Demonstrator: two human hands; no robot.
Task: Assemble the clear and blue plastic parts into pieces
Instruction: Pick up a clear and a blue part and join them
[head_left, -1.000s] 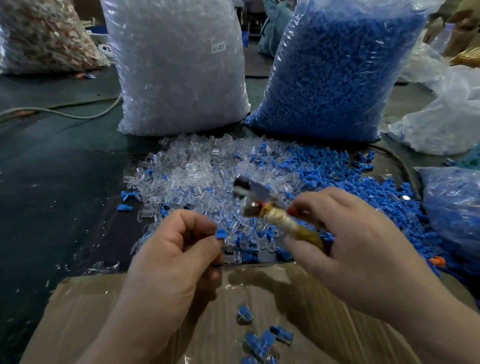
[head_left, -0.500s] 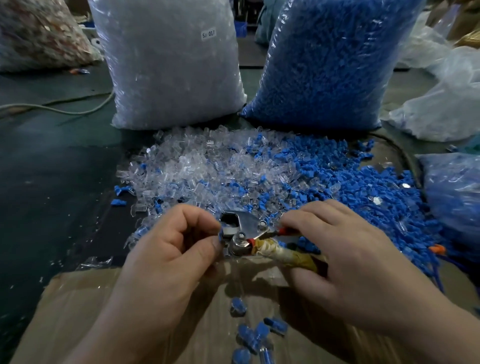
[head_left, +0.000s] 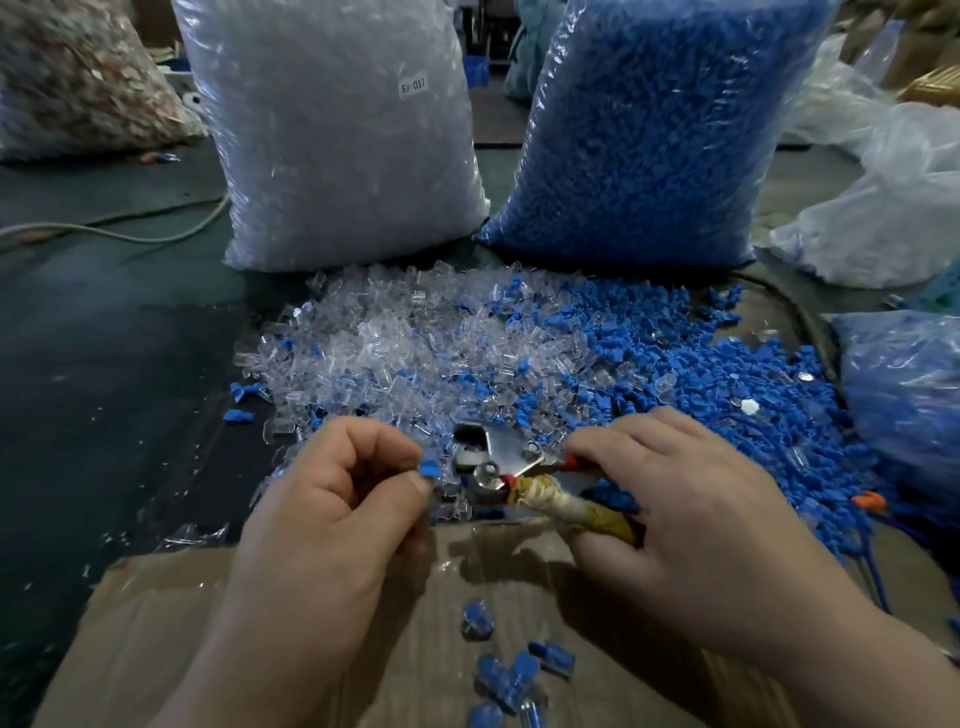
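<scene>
My left hand (head_left: 337, 499) pinches a small blue plastic part (head_left: 430, 470) between thumb and forefinger. My right hand (head_left: 691, 525) grips a metal pliers-like tool (head_left: 498, 462) by its tape-wrapped handle (head_left: 566, 506); the tool's jaws sit just right of the blue part. Behind the hands lies a heap of clear parts (head_left: 395, 353) on the left, merging into a heap of blue parts (head_left: 675, 374) on the right. Several assembled blue-and-clear pieces (head_left: 511, 670) lie on the cardboard (head_left: 156, 649) below the hands.
A big bag of clear parts (head_left: 332, 130) and a big bag of blue parts (head_left: 644, 130) stand behind the heaps. More plastic bags (head_left: 904, 218) lie at the right, another bag (head_left: 909, 395) beside the blue heap. A cable (head_left: 114, 234) runs across the dark surface at the left.
The right hand has brought the tool down and leftward to the blue part in my left hand. The view has tilted slightly downward.
</scene>
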